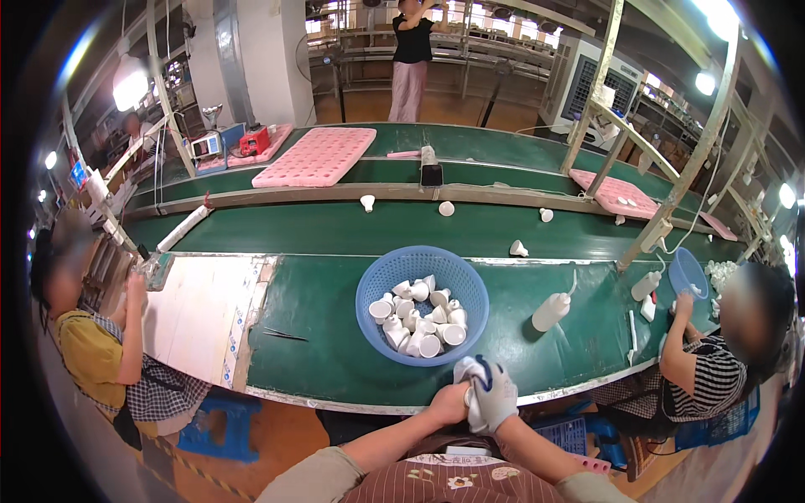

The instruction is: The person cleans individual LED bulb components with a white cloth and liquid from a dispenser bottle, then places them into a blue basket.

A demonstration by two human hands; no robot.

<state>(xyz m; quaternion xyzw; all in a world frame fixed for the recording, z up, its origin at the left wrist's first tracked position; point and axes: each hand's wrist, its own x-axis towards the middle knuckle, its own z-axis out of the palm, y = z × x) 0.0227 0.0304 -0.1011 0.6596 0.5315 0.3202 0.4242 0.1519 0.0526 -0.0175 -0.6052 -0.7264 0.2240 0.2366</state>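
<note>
My bare left hand (450, 403) is closed at the table's near edge, with a small white thing mostly hidden in its fingers. Against it, my right hand (498, 397) in a white glove grips a white cloth (471, 370) bunched around the same spot. Just beyond both hands stands a blue plastic basket (369, 334). Inside it lies a heap of white lamp bulbs (429, 344) with flared, round-faced ends, tipped in different directions.
A white squeeze bottle (551, 312) stands right of the basket; tweezers (286, 334) lie left of it. Loose white bulbs (446, 209) sit on the green belt (335, 228) beyond. Co-workers sit at both sides. Pink perforated trays (314, 157) lie farther back.
</note>
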